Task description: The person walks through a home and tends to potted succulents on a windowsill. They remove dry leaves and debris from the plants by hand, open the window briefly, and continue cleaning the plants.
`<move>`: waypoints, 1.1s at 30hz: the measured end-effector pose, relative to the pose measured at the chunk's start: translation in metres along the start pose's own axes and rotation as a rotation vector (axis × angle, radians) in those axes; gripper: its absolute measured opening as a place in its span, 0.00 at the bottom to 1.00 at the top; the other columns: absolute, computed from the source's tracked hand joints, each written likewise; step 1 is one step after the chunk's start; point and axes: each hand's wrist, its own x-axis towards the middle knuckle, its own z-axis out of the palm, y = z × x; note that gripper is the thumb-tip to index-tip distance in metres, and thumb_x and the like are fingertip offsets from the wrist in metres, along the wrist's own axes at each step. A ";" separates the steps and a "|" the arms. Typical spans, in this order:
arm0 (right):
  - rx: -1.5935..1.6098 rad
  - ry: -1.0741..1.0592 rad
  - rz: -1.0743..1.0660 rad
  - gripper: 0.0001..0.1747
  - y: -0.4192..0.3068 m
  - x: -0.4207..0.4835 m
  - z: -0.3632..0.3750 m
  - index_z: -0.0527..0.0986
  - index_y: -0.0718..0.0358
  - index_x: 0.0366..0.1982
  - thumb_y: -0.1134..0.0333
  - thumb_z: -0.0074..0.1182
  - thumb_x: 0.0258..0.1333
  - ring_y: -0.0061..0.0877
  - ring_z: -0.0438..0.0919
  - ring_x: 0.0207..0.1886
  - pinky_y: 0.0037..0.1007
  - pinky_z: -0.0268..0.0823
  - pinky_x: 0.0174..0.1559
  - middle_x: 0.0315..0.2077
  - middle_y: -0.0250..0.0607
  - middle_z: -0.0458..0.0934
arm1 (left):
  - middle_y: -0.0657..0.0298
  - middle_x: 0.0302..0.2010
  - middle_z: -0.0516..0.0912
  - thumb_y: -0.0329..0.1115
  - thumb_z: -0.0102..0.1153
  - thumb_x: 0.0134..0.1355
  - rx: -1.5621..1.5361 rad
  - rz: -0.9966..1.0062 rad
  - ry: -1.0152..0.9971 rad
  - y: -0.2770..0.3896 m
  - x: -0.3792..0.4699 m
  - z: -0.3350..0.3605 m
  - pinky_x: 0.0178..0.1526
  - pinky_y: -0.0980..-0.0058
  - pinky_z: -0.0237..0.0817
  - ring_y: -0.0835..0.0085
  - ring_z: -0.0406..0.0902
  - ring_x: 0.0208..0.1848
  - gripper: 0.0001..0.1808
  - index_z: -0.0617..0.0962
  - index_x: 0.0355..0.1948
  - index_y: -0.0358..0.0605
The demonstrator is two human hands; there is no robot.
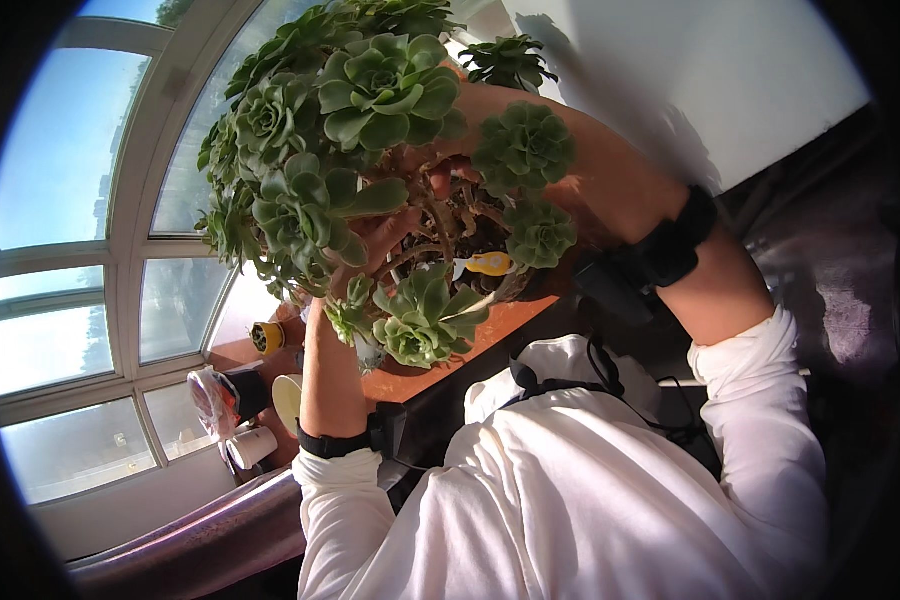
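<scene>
A large branching succulent [381,90] with several green leaf rosettes fills the upper middle of the view. Both my hands reach in among its bare brown stems [442,225]. My left hand [382,238] comes up from below, its fingers near the stems and partly covered by leaves. From the right, my right hand [441,180] bends in behind a rosette, with only some fingertips showing near the stems. Whether either hand grips a stem is hidden by foliage. Beneath the stems, a yellow-and-white tag or tool [489,263] rests over the dark soil [487,232].
The plant stands over a reddish-brown ledge [450,345] beside tall windows [60,150]. At the left are a small yellow pot [268,338], a pale round container [287,401], a white cup [253,448] and a plastic bag [211,405]. A white wall [757,90] rises at the right.
</scene>
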 end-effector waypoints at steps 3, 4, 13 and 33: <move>0.014 0.040 0.024 0.12 -0.008 -0.005 0.006 0.75 0.64 0.35 0.62 0.53 0.57 0.15 0.73 0.32 0.20 0.66 0.34 0.30 0.31 0.75 | 0.65 0.32 0.83 0.36 0.66 0.56 -0.043 0.052 0.020 -0.002 0.002 -0.001 0.23 0.82 0.61 0.82 0.73 0.26 0.17 0.79 0.43 0.39; 0.005 0.051 0.053 0.12 -0.008 -0.001 0.007 0.75 0.64 0.35 0.61 0.53 0.57 0.15 0.73 0.31 0.20 0.65 0.33 0.30 0.31 0.75 | 0.64 0.32 0.82 0.34 0.65 0.57 0.006 -0.015 -0.002 -0.002 0.002 0.000 0.23 0.83 0.59 0.83 0.72 0.25 0.17 0.78 0.45 0.37; -0.126 0.139 0.388 0.15 -0.016 0.044 0.013 0.75 0.64 0.32 0.57 0.50 0.57 0.13 0.70 0.25 0.20 0.64 0.27 0.25 0.27 0.73 | 0.63 0.29 0.82 0.37 0.65 0.56 -0.024 -0.072 0.024 0.006 -0.001 0.003 0.24 0.82 0.60 0.82 0.73 0.25 0.16 0.79 0.42 0.37; -0.130 0.017 0.185 0.07 0.025 0.063 -0.004 0.80 0.64 0.30 0.69 0.58 0.49 0.18 0.74 0.27 0.21 0.66 0.28 0.25 0.34 0.79 | 0.65 0.23 0.76 0.36 0.60 0.60 -0.039 -0.128 0.058 0.017 -0.006 0.008 0.26 0.80 0.55 0.81 0.66 0.22 0.14 0.78 0.38 0.33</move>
